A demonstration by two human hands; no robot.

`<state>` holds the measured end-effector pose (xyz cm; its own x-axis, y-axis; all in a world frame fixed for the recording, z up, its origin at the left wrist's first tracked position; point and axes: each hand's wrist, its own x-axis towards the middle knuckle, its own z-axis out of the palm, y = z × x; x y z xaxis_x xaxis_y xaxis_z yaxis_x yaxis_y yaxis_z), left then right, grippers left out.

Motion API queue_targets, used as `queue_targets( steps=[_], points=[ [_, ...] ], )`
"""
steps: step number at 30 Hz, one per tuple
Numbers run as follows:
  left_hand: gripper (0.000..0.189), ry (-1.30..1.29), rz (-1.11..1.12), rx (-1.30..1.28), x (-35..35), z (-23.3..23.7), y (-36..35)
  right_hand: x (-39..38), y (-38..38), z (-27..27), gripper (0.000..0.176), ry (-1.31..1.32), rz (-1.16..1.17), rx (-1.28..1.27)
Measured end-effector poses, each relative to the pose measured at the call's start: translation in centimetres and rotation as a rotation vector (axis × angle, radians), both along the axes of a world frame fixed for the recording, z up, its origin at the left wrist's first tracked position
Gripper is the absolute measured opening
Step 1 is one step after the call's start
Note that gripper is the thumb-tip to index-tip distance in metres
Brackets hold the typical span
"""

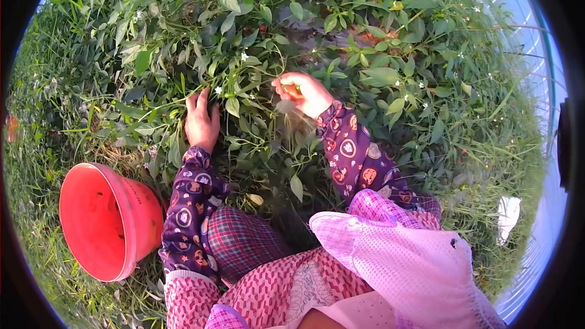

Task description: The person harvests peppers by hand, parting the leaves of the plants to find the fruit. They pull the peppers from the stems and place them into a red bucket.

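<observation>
My right hand [306,94] is among the leafy plants, fingers curled round a small red-and-green pepper [294,91] that shows partly in the palm. A thin stem runs close to its fingertips. To its left, my left hand [202,123] reaches into the foliage with fingers stretched out and touching leaves; its fingertips are partly covered by the plant. The pepper plants [233,107] around both hands have green leaves and small white flowers.
A red bucket [146,214] lies tilted on the grass at the left, its mouth toward the left. A white scrap [507,219] lies at the right, near the plastic greenhouse wall [542,55]. Dark plastic sheeting [311,39] shows between the plants.
</observation>
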<state>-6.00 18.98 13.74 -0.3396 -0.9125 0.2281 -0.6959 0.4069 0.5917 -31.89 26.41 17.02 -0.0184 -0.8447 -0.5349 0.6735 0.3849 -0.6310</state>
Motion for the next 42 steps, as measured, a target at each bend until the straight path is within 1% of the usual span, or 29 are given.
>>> queue_targets(
  steps=[2,3,4,5,6,7,9,10,11,12,13,14,16,20,22,23,24,26,28,30,31,32,34,35,36,38,39,40,42],
  points=[
    [0.047,0.050,-0.015,0.060,0.3,-0.6,-0.4,0.9,1.0,0.8,0.016,0.379,0.181,-0.187],
    [0.051,0.171,-0.076,0.098,0.6,-1.6,-0.8,2.8,1.2,0.6,0.020,0.547,0.241,-0.093],
    [0.056,0.291,-0.138,0.137,0.6,-2.3,-1.0,4.3,1.3,0.8,0.021,0.996,0.389,-0.264],
    [0.063,0.341,-0.135,0.225,0.6,-1.5,-1.1,7.0,1.8,2.2,0.019,1.355,0.362,-0.268],
    [0.065,0.239,-0.114,0.217,1.7,-4.0,-2.6,9.3,1.7,2.2,0.018,1.611,0.219,-0.476],
    [0.066,0.328,0.001,0.534,1.4,-1.0,-2.1,11.3,1.0,2.4,0.022,1.660,0.210,-0.504],
    [0.068,0.268,-0.178,0.288,2.4,-5.2,-4.6,14.5,-0.3,1.1,0.017,1.706,0.320,-0.563],
    [0.065,0.509,-0.150,0.495,2.5,-5.8,-4.6,15.5,-0.7,0.3,0.015,1.723,0.390,-0.554],
    [0.063,0.761,-0.089,0.682,2.6,-6.4,-4.6,15.9,-0.7,-0.6,0.015,1.718,0.386,-0.555],
    [0.063,0.467,-0.049,0.445,1.4,-4.3,-4.1,16.1,-0.6,-0.9,0.015,1.654,0.384,-0.515],
    [0.071,0.257,-0.024,0.420,0.9,-1.9,-3.1,16.2,-0.4,-1.3,0.014,1.593,0.384,-0.475],
    [0.077,0.099,-0.012,0.224,1.7,-6.2,-4.1,16.0,0.1,-1.3,0.019,1.579,0.307,-0.518],
    [0.076,-0.045,0.078,0.184,0.1,-2.6,-2.1,16.0,0.7,-1.7,0.018,1.529,0.277,-0.437],
    [0.075,-0.060,0.102,0.170,-0.9,-0.9,-0.9,14.9,0.0,-2.6,0.019,1.431,0.335,-0.372],
    [0.073,-0.118,0.145,0.212,-1.0,-0.7,-0.7,13.2,-1.3,-2.8,0.022,0.700,0.598,-0.137],
    [0.072,-0.098,0.134,0.214,-1.0,-0.7,-0.7,12.7,-1.6,-2.9,0.023,0.514,0.602,-0.083],
    [0.072,-0.098,0.136,0.214,-0.8,-0.9,-0.8,12.4,-1.3,-3.0,0.020,0.275,0.494,0.022],
    [0.071,-0.065,0.086,0.107,-0.4,-1.8,-1.0,11.8,-1.6,-3.3,0.018,-0.013,0.458,0.175],
    [0.070,-0.084,0.088,0.122,0.2,-3.2,-0.8,11.2,-1.7,-3.5,0.018,-0.343,0.376,-0.082],
    [0.071,-0.149,-0.020,0.073,0.4,-4.5,-0.2,10.7,-2.8,0.3,0.018,-0.225,0.198,-0.093],
    [0.070,-0.116,-0.022,0.074,0.7,-5.0,-0.3,9.9,-3.6,0.2,0.017,-0.026,0.262,-0.204],
    [0.069,0.114,-0.043,0.104,0.7,-4.4,-0.9,9.3,-4.3,-0.7,0.017,0.146,0.255,-0.187],
    [0.072,0.502,-0.136,0.412,1.7,-3.5,-1.8,8.0,-4.8,-2.3,0.018,0.116,0.194,-0.084],
    [0.073,0.586,-0.126,0.529,1.8,-2.2,-1.5,8.0,-4.6,-2.3,0.018,0.123,0.177,-0.087],
    [0.066,0.729,-0.157,0.694,1.8,-1.0,-1.1,8.1,-4.0,-2.3,0.017,0.178,0.189,-0.112],
    [0.058,0.780,0.053,0.742,1.2,-0.5,-0.4,9.6,-3.5,-3.3,0.014,0.290,0.188,-0.131],
    [0.059,0.780,-0.061,0.762,1.4,0.1,-0.5,10.4,-3.4,-3.8,0.012,0.328,0.168,-0.178],
    [0.052,0.820,-0.113,0.766,1.6,-1.5,-1.2,11.3,-3.5,-4.6,0.013,0.362,0.121,-0.252],
    [0.042,0.717,-0.120,0.513,0.8,-2.1,-1.4,12.0,-3.7,-6.0,0.020,0.610,0.131,-0.289]
  ],
)
